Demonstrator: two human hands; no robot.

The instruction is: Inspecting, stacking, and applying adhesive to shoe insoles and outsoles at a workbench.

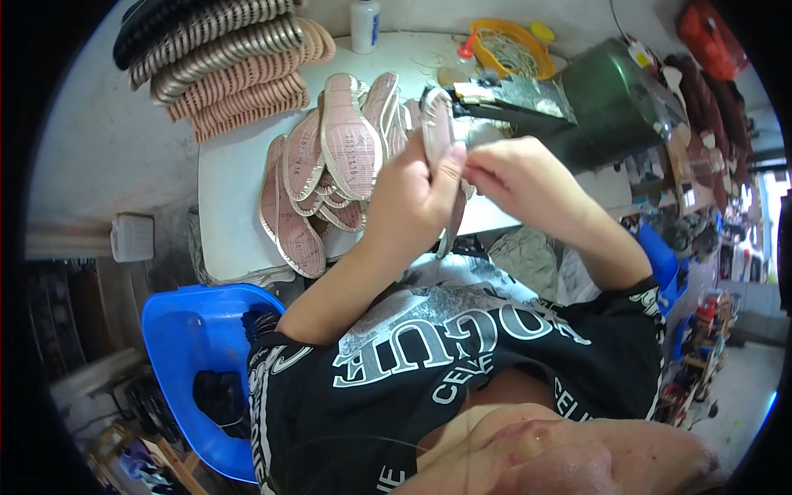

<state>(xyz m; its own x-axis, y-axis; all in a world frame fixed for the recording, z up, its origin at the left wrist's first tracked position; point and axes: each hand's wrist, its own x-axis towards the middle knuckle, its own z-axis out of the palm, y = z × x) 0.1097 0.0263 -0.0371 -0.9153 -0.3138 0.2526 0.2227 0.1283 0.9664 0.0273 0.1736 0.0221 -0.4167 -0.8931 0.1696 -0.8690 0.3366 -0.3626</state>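
Two hands [412, 194] [516, 177] grip a sole [436, 124] — blue tub [186, 330] nearby.

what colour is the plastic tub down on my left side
Bright blue. The tub shows clearly in the head view, with dark items lying inside it.

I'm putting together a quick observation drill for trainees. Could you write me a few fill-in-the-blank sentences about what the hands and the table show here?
1. The left hand grips a shoe ____, held edge-up above the table.
2. The right hand pinches at the held piece's ____ end.
3. The loose insoles lying on the table are mostly ____ in colour.
4. Left of the person's lap stands a ____ plastic tub.

Missing words: insole; upper; pink; blue
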